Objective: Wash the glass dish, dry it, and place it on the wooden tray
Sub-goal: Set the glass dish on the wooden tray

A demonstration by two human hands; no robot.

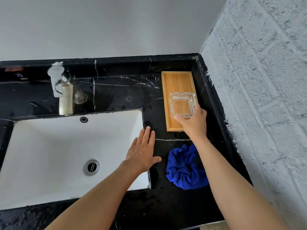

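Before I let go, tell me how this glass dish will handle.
The glass dish is thick, ribbed cut glass, so probably rigid and heavy for its size. Water spots on the counter suggest it may be slippery in the right hand. It is low and square, so it is unlikely to tip on the tray, though it may chip.

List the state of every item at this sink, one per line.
glass dish: upright, over tray, gripped by right hand
wooden tray: flat on counter
left hand: open, empty
blue cloth: crumpled on counter
faucet: no water visible
sink: drain open
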